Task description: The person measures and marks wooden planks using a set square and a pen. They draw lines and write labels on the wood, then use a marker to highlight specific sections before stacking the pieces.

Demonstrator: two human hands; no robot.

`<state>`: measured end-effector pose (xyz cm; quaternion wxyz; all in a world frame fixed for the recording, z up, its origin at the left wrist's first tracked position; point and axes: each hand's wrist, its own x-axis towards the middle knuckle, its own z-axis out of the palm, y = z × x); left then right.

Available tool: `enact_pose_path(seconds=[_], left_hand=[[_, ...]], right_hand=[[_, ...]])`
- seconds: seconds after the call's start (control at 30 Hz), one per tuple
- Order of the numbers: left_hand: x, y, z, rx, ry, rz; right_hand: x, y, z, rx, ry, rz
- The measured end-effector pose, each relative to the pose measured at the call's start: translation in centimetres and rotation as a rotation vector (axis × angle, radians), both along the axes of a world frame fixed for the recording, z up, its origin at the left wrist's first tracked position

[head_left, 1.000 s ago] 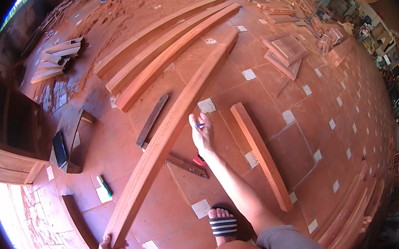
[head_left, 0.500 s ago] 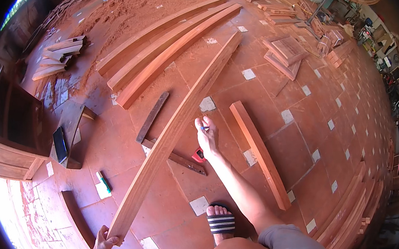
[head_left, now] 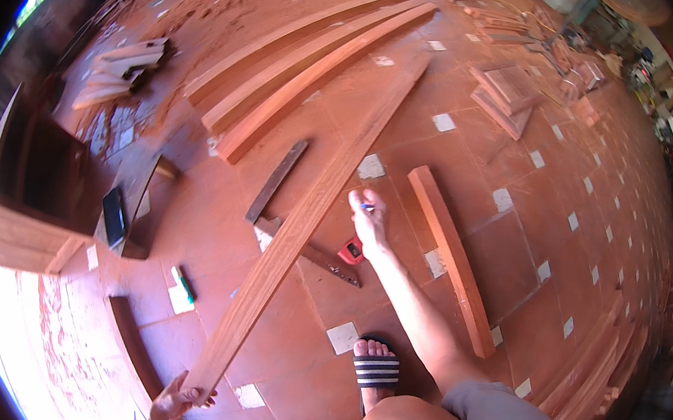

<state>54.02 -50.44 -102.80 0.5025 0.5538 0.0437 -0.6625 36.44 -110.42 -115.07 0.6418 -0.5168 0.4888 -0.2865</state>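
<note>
My left hand point(head_left: 178, 399) is closed on the near end of a long wooden plank point(head_left: 298, 234), which slants away to the far right with its broad face up. To the right of the plank my right hand point(head_left: 370, 223) is closed round a small blue pen point(head_left: 367, 207), most of it hidden by the fingers. Just left of that wrist sits a red tape measure point(head_left: 351, 251). Two dark wooden strips lie by the plank: one strip point(head_left: 278, 180) on its far side, another strip point(head_left: 329, 263) passing beneath it.
Three curved beams point(head_left: 323, 73) lie beyond the plank, and a shorter beam point(head_left: 451, 264) to the right. A phone point(head_left: 113, 217) rests on a wooden piece beside a cabinet point(head_left: 30, 183). A green marker point(head_left: 184, 286) and a dark curved piece point(head_left: 140, 358) are at left.
The plank has been turned about its length, so more of its broad face shows. My left hand has rotated with it. The whole view has shifted slightly; the right hand keeps its pen.
</note>
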Motion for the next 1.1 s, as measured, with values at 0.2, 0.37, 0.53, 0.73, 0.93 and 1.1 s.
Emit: enact_pose_path(seconds=[0.2, 0.37, 0.53, 0.73, 0.93, 1.1], left_hand=[[1.4, 7.1, 1.5, 0.08, -0.01, 0.164], [2.2, 13.5, 4.1, 0.213, 0.276, 0.323], [0.3, 19.0, 0.6, 0.162, 0.18, 0.374], [1.4, 21.7, -2.4, 0.349, -0.25, 0.467], [9.2, 23.4, -6.2, 0.684, -0.496, 0.748], [15.4, 26.0, -9.6, 0.97, -0.922, 0.644]], right_hand=[[-0.4, -1.8, 5.0, -1.024, 0.349, 0.334], [3.8, -5.3, 8.0, -1.524, 0.478, 1.011], [9.2, -3.4, 7.5, -1.561, 0.444, 1.385], [9.2, -0.7, 9.4, -1.52, 0.549, 1.393], [6.0, 3.6, 11.1, -1.538, 0.418, 1.256], [2.9, 9.0, 9.8, -1.485, 0.524, 1.256]])
